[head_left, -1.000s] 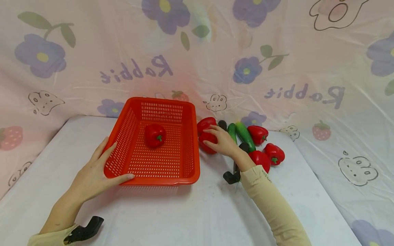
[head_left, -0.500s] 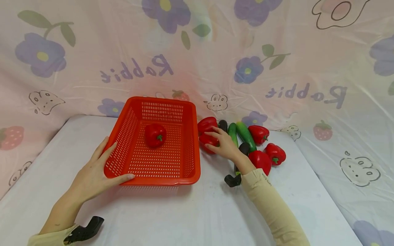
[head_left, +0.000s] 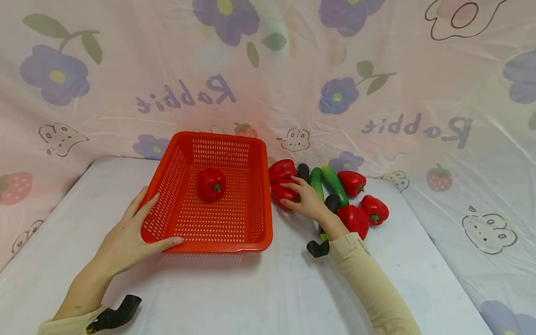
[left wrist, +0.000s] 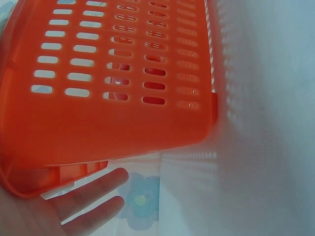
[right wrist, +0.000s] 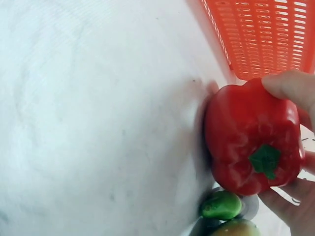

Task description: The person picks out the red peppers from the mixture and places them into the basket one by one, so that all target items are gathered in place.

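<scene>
One pepper (head_left: pixel 207 184) in the basket (head_left: pixel 211 246), next one in my right hand (head_left: pixel 311 202); early days, I'd judge.

My left hand (head_left: pixel 123 239) is spread wide, fingers straight, against the basket's left side, thumb across the near rim; my right thumb and fingers close round the red bell pepper (right wrist: pixel 248 135) just outside its right wall, over the white table (head_left: pixel 259 298), and I can't tell whether it has lifted. Left outside to the right: four more red peppers (head_left: pixel 353 220), two green cucumbers (head_left: pixel 335 185) and two dark, long vegetables (head_left: pixel 303 171), all bunched together.
</scene>
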`<state>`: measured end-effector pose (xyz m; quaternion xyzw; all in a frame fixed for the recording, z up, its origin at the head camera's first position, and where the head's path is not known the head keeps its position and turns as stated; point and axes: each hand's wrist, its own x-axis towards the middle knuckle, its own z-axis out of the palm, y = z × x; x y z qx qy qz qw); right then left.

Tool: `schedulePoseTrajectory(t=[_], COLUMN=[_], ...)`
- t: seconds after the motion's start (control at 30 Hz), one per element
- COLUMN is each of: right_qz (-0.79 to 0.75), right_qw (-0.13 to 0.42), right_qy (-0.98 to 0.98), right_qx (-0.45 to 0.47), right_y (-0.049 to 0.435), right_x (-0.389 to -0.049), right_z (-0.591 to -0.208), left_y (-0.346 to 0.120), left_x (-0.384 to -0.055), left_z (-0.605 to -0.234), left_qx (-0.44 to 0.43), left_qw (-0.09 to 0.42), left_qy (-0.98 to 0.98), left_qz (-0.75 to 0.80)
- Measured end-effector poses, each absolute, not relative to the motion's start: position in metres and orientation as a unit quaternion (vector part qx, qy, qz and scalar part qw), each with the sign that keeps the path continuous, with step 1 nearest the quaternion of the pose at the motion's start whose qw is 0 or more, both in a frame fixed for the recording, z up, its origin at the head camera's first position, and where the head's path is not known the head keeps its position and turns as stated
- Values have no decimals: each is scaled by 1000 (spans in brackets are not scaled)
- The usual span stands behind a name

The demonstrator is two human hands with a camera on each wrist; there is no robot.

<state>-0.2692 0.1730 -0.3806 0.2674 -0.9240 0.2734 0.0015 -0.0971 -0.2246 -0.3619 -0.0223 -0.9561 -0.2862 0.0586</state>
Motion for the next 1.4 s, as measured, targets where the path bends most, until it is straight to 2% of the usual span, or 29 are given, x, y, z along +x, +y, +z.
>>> schedulePoseTrajectory(t=[0.7, 1.13, 1.4], right_qz=[290, 303, 302], right_qw=[35, 82, 81], right_qy=[-914, -896, -901], right_qx=[283, 315, 299], right_y=[178, 177, 174], right_x=[-269, -269, -270], right_z=[-388, -375, -358], left_y=[-223, -223, -224], left_x=[-97, -97, -98], left_z=[-362, -362, -362], left_qx=[-23, -24, -24], left_qw=[59, 59, 66], left_qy=[-955, -955, -955], left_qz=[-289, -290, -289])
